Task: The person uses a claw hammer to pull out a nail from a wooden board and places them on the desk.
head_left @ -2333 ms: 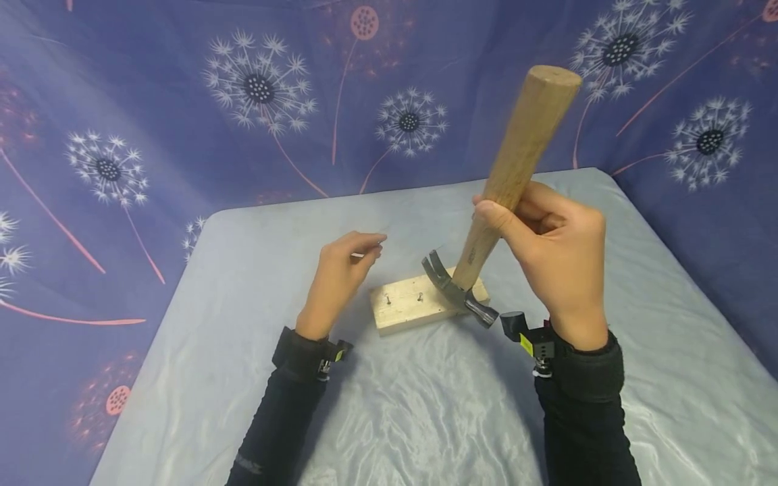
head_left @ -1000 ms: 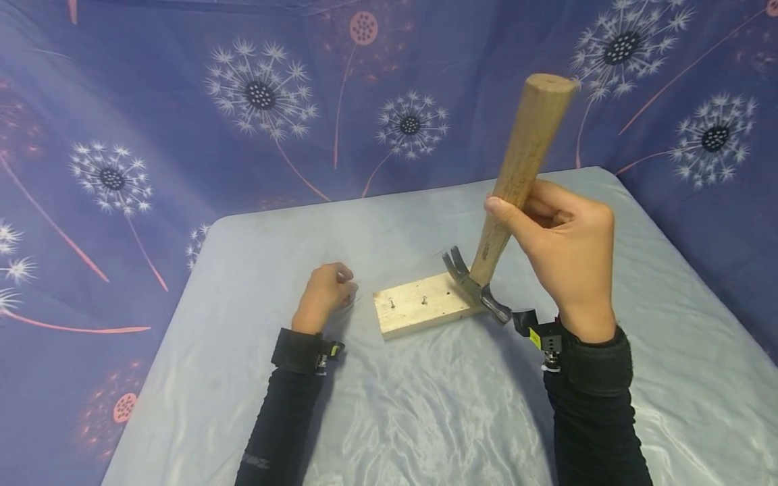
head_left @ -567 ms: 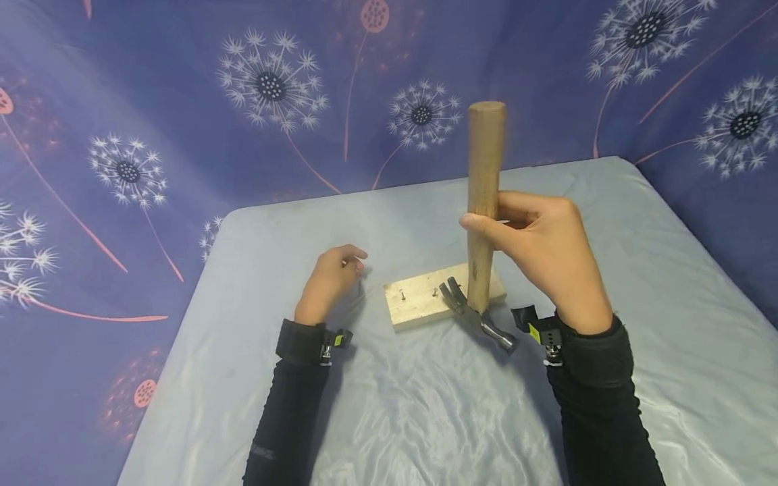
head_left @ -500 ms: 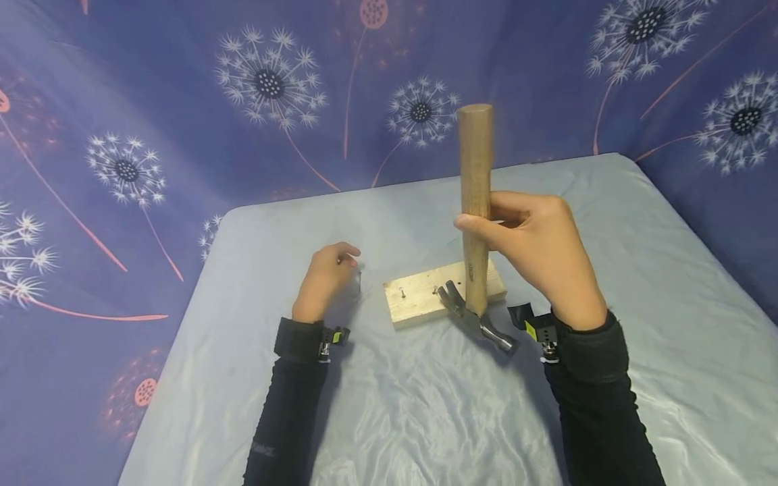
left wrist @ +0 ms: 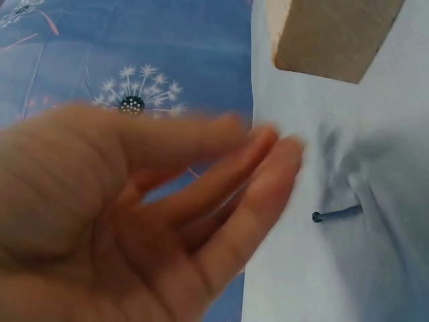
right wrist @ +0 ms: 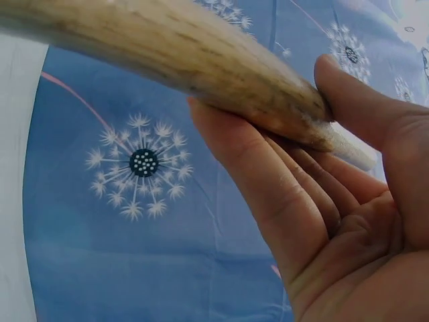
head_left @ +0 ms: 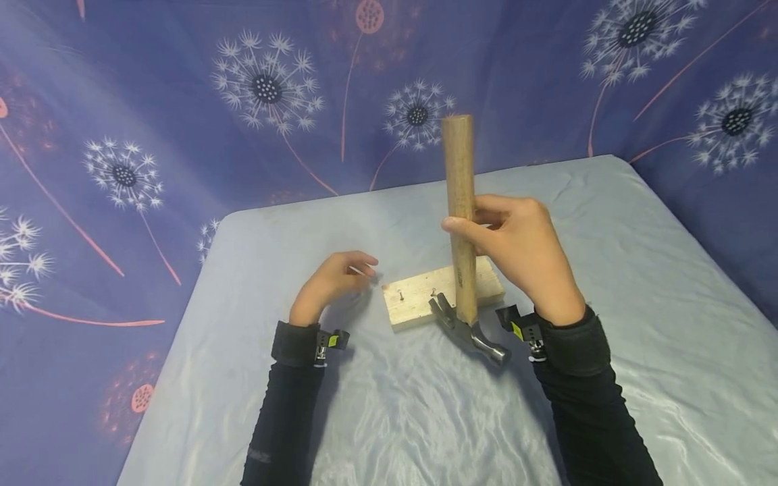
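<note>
In the head view my right hand (head_left: 516, 246) pinches a claw hammer (head_left: 460, 182) by the middle of its wooden handle, thumb against fingers. The handle points up and the metal head (head_left: 468, 334) hangs down by the near edge of a pale wooden block (head_left: 413, 297). One nail (head_left: 401, 295) stands up near the block's left end; another stands beside the hammer's claw. My left hand (head_left: 334, 280) hovers left of the block, fingers loosely bent and holding nothing. In the left wrist view a loose nail (left wrist: 337, 214) lies on the cloth beyond the fingertips; the head view hides it.
A shiny pale blue cloth (head_left: 389, 418) with wrinkles covers the table. Behind and at the sides hangs a purple-blue curtain (head_left: 510, 81) with dandelion prints. Each wrist wears a black band with a small camera.
The hammer handle has swung from leaning right to nearly upright, moving left with my right hand. My left hand drew back from the block, then moved partly toward it again, its fingers spreading.
</note>
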{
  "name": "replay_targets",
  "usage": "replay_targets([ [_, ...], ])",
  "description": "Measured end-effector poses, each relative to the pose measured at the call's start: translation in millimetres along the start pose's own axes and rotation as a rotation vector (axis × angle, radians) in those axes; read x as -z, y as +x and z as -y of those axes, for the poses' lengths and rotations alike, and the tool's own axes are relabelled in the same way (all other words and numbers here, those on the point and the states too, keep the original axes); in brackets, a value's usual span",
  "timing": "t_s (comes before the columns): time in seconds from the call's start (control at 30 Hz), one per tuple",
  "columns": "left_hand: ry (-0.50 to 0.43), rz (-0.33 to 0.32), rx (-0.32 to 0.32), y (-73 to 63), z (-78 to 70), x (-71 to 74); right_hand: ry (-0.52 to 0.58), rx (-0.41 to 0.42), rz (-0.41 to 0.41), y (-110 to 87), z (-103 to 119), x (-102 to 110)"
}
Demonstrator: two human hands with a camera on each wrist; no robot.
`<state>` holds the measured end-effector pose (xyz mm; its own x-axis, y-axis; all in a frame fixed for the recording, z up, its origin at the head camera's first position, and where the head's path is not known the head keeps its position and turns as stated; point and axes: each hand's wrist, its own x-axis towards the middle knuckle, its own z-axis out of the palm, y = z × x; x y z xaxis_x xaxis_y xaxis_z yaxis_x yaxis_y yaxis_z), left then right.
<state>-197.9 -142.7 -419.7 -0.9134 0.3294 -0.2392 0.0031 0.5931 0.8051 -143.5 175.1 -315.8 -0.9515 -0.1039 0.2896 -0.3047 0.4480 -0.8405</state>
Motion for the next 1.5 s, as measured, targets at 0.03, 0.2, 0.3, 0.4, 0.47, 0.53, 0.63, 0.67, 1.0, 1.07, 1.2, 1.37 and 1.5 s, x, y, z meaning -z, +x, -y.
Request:
replay_targets([
  [0.03,0.023,0.052,-0.014,-0.2,-0.6,-1.1,0.007,-0.008,-0.003,0.6,-1,-1],
  [0.2,0.071,0.214,-0.070,1.8,-2.6,-11.7,0.031,-0.045,-0.038,3.9,-6,-4],
  [0.3,0.059,0.235,-0.090,4.8,-2.4,-21.0,0.062,-0.056,-0.058,6.5,-11,-7],
  [0.4,0.072,0.229,-0.106,5.8,-3.5,-28.7,0.095,-0.046,-0.071,9.0,-15,-13],
  [0.47,0.084,0.221,-0.103,5.8,-3.9,-32.2,0.095,-0.032,-0.082,10.4,-18,-17],
  [0.53,0.091,0.210,-0.092,5.1,-4.8,-34.4,0.070,-0.017,-0.094,11.1,-19,-20],
  [0.63,0.093,0.209,-0.082,4.8,-4.9,-36.1,0.039,-0.023,-0.103,10.3,-19,-20],
  [0.67,0.096,0.211,-0.084,4.8,-5.2,-36.2,0.038,-0.032,-0.099,9.7,-18,-20],
  [1.0,0.095,0.202,-0.088,4.0,-8.4,-32.0,0.046,-0.069,-0.074,8.8,-10,-19],
  [1.07,0.073,0.203,-0.081,3.8,-8.1,-32.0,0.044,-0.064,-0.084,8.5,-9,-21],
  [1.2,0.031,0.207,-0.054,3.2,-7.1,-33.0,0.034,-0.061,-0.099,8.3,-9,-24],
  [1.37,0.013,0.206,-0.043,1.4,-7.9,-32.4,0.004,-0.053,-0.092,11.7,-6,-24],
  [1.5,0.007,0.230,-0.064,2.1,-8.2,-31.9,-0.036,-0.053,-0.104,15.6,-3,-21],
])
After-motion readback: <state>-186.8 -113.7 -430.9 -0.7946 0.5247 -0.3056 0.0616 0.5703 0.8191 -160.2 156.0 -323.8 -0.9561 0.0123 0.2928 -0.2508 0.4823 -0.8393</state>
